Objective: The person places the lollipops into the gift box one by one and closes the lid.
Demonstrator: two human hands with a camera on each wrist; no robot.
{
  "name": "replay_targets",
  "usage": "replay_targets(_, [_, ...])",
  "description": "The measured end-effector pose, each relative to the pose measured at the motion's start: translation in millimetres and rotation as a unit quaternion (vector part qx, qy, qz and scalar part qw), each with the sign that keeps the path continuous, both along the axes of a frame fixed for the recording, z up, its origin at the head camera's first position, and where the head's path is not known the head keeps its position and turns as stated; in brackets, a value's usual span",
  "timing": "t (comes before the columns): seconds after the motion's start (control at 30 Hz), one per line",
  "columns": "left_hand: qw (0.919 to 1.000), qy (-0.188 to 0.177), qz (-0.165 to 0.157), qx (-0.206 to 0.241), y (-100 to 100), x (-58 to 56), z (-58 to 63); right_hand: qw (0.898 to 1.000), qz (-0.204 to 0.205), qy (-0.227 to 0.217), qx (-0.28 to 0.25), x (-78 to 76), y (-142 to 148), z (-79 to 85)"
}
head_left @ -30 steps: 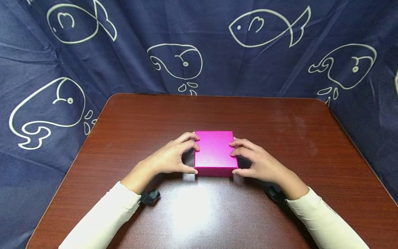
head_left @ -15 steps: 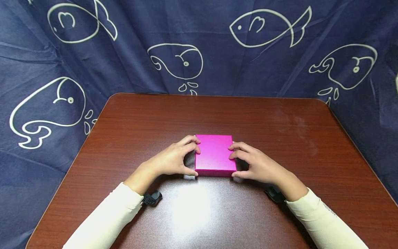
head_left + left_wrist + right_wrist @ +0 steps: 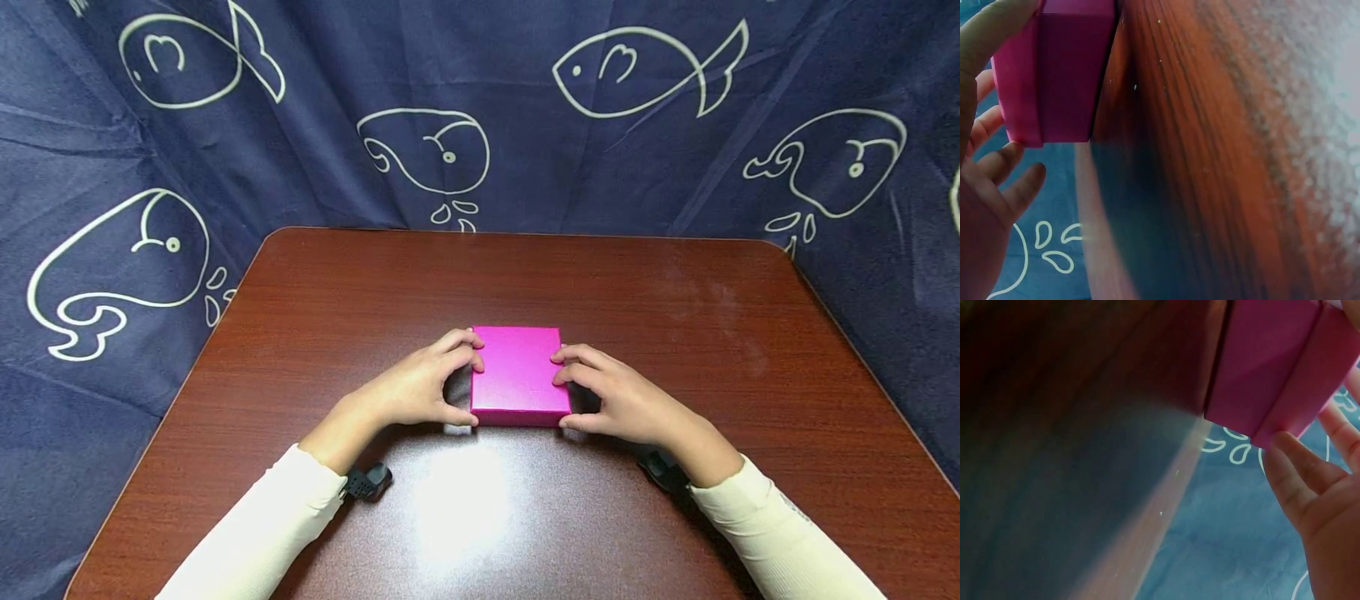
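Observation:
A pink square box [image 3: 517, 367] lies on the brown table, between both hands. My left hand [image 3: 412, 387] grips its left side, with the thumb at the near corner and fingertips over the top edge. Opposite, my right hand [image 3: 626, 400] holds the right side the same way. In the left wrist view, a brighter lid band [image 3: 1019, 94] shows beside the darker lower side [image 3: 1071, 81] of the box, whose bottom meets the table. The right wrist view also shows the seam between lid [image 3: 1316, 375] and lower part [image 3: 1260, 362]. What the box contains is hidden.
The brown table [image 3: 637, 283] reflects a bright glare near its front. Dark blue cloth [image 3: 517, 167] with white fish and whale drawings hangs behind and beside it. A black wrist device [image 3: 367, 481] sits under the left wrist, and another [image 3: 663, 468] under the right.
The pink top has sunk slightly, and the box's front face shows shorter than a second ago. Both hands came down a little with it. Little has moved over the last half second.

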State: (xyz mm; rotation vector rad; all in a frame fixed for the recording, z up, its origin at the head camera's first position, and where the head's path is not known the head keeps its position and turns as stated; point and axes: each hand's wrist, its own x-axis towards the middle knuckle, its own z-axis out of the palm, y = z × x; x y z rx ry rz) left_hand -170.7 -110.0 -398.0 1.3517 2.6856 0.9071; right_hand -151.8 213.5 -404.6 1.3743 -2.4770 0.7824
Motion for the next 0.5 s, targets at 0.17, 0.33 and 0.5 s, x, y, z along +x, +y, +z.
replay_targets(0.17, [1.0000,-0.001,0.001,0.001,-1,1.5,0.5,1.000,-0.007,0.007,0.010,1.6,0,0.8])
replay_targets(0.33, [0.9996,0.002,0.027,0.003,-10,6.5,2.0,1.000,-0.013,0.014,0.019,3.1,2,4.4])
replay_targets(0.5, [0.9947,0.035,0.097,0.006,-26,12.6,3.2,0.998,-0.046,0.032,0.034,5.2,11,8.8])
